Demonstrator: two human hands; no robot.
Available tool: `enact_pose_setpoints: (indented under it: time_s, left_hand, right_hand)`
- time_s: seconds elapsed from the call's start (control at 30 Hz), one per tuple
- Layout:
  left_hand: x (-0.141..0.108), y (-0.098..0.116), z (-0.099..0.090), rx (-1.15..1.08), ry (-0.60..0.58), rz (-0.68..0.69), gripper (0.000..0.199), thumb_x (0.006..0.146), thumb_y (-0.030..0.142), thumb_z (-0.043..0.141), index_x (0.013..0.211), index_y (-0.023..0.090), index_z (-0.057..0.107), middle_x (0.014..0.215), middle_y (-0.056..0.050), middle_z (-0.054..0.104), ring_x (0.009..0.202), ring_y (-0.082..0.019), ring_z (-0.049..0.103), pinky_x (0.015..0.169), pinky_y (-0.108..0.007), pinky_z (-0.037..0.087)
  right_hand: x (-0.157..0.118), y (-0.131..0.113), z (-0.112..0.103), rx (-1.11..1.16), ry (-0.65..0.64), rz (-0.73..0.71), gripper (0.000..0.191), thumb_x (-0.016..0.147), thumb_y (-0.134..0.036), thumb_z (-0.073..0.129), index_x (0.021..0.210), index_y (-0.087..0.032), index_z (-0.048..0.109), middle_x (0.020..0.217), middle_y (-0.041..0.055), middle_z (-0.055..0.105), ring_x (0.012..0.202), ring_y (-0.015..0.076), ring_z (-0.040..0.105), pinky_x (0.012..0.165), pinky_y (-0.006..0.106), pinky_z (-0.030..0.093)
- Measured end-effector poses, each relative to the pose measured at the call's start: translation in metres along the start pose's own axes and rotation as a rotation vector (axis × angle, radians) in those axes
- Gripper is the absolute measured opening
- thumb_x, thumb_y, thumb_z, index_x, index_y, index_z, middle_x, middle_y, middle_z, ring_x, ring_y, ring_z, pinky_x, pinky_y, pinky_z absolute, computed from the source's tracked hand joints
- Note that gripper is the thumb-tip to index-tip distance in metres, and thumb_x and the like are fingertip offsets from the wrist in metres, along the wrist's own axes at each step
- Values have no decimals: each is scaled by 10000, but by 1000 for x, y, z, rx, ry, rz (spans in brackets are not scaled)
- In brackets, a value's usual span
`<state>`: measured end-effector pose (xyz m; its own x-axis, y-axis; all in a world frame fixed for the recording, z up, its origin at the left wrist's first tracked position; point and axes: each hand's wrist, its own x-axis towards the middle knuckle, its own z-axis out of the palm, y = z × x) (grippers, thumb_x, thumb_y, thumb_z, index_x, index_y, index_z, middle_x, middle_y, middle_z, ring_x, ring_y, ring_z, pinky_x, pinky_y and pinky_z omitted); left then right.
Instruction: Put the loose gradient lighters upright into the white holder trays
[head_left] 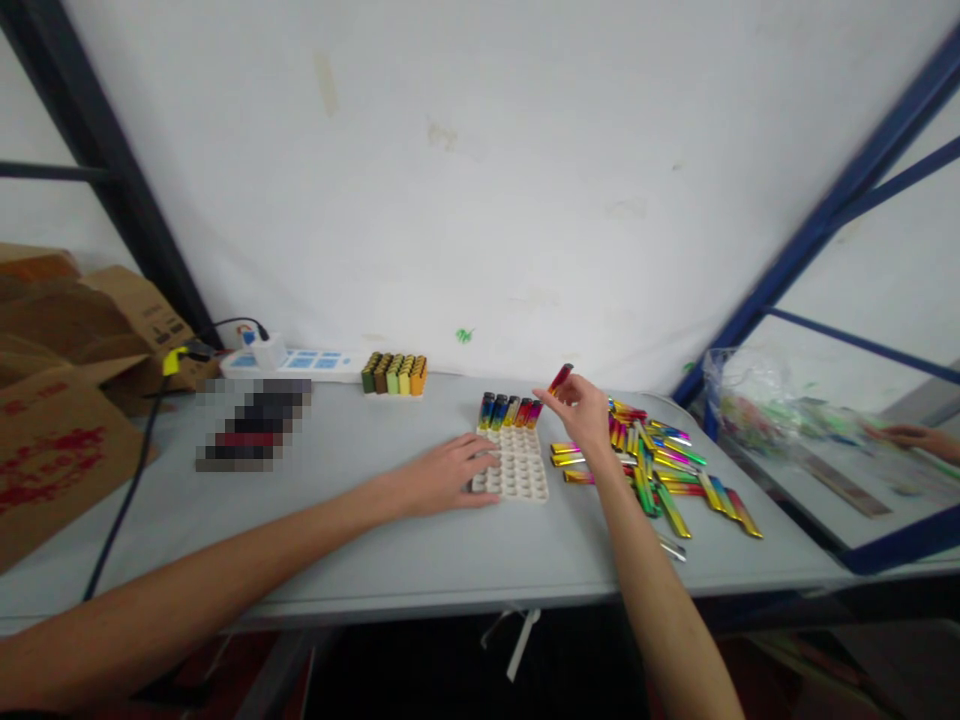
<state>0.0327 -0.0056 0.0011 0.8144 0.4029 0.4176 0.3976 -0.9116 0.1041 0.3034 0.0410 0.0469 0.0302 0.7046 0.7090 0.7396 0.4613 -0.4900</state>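
A white tray (525, 482) with rows of round holes lies on the grey table, and several shiny multicoloured lighters (499, 412) stand upright along its far edge. My left hand (457, 475) rests palm down at the tray's left side, fingers spread, the tips touching the tray's edge. Between the thumb and fingers of my right hand (581, 405) is a red lighter (560, 379), held tilted above the tabletop, right of the standing row. Beneath and beside my right forearm spreads a loose pile of metallic lighters (667, 470), partly hidden by that arm.
At the back stands a block of upright lighters (394, 375) in dark, green and yellow shades. Behind the pixelated dark object is a power strip (322, 365). Cardboard boxes (67, 420) crowd the left. A plastic bag (750, 400) and another person's hand (911, 437) appear beyond the blue frame.
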Motion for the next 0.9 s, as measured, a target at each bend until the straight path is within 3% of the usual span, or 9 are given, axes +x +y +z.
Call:
enact_pose_setpoints:
  time_s: [0.13,0.3,0.43,0.53,0.67,0.8,0.9]
  left_hand:
    - [0,0,0,-6,11,-2,432,937,489,650,1207,152,637,1285,-170,629,1240,-301,570,1116,-464,453]
    - [0,-1,2,-6,25,3,448,940,500,641,1218,149,637,1272,-172,632,1226,-303,574,1102,-465,463]
    - [0,0,1,23,9,6,449,936,494,650,1207,137,639,1263,-177,631,1223,-306,573,1097,-462,468]
    - [0,2,-1,34,-2,3,443,940,488,647,1208,136,635,1270,-177,626,1225,-303,572,1097,-457,467]
    - [0,2,-1,18,3,-1,425,941,481,647,1202,146,635,1280,-170,623,1235,-298,568,1104,-451,460]
    - [-1,0,1,12,6,2,436,941,486,644,1211,144,633,1296,-176,616,1247,-306,561,1110,-467,454]
    - [-1,-1,3,16,-3,-2,442,944,490,639,1221,147,627,1301,-175,613,1250,-303,559,1112,-466,454]
  right_hand:
    - [-5,-10,10,22,-78,35,558,792,-752,639,699,-210,547,547,4,646,481,142,569,520,255,422]
    - [-12,-22,22,70,-338,75,520,840,-711,623,696,-221,525,536,15,684,450,158,628,508,244,443]
    - [-13,-24,23,56,-459,66,418,926,-588,604,767,-203,575,576,25,707,515,172,676,565,244,481]
    - [-12,-22,20,-11,-556,-3,300,962,-431,620,808,-174,617,713,64,751,645,187,711,608,243,485]
    - [-12,-21,17,-134,-617,-68,182,931,-300,676,826,-154,649,837,101,767,754,200,713,662,253,489]
    - [-12,-18,19,-56,-689,8,110,899,-231,714,848,-166,640,752,52,763,681,171,714,647,235,504]
    - [-12,-14,23,-50,-659,40,112,872,-212,738,828,-172,643,761,48,766,686,168,721,647,231,516]
